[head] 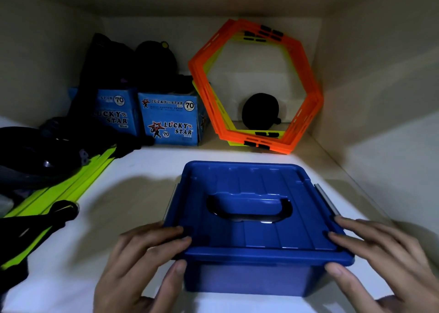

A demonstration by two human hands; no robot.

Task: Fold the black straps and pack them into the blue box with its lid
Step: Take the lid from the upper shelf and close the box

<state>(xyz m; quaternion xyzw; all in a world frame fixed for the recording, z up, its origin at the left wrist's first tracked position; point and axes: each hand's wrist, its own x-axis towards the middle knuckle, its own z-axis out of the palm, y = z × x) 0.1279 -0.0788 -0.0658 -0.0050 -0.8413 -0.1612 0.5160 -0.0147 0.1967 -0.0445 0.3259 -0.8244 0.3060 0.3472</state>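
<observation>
Both near corners of the lid (261, 229) sit clamped in your left hand (142, 260) and right hand (380, 258); black straps (54, 217) lie leftward, nearer the left hand.

L hand (142, 263), R hand (382, 258) pinch lid (261, 232) corners, thumbs under.
</observation>
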